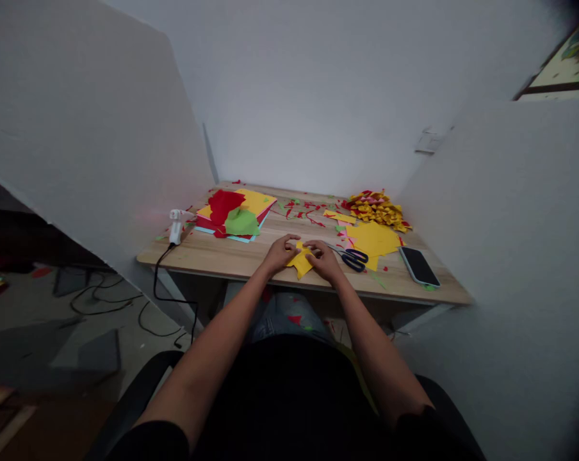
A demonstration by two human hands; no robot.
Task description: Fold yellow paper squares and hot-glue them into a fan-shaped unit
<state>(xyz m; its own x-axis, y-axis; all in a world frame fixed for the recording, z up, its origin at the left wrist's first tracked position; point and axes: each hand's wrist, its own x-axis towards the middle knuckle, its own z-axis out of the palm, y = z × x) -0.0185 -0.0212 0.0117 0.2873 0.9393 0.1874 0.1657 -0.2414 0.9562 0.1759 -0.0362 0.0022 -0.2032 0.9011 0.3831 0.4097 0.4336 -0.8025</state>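
Note:
Both hands meet at the table's front edge over a small piece of yellow paper (301,264) with a pointed, star-like outline. My left hand (280,253) has its fingers curled on the paper's left side. From the other side, my right hand (324,260) pinches it with thumb and fingers. Parts of the paper are hidden behind the fingers. Just right of my right hand lie scissors (354,259) with dark handles. Beyond them are cut sheets of yellow paper (375,239).
A stack of coloured paper (258,203) lies at the left, near a white power plug (175,227) with a black cable. Piled folded yellow pieces (378,210) sit at the back right. A phone (419,266) rests at the right edge. Red scraps (309,210) litter the wooden table (212,253); partitions flank it.

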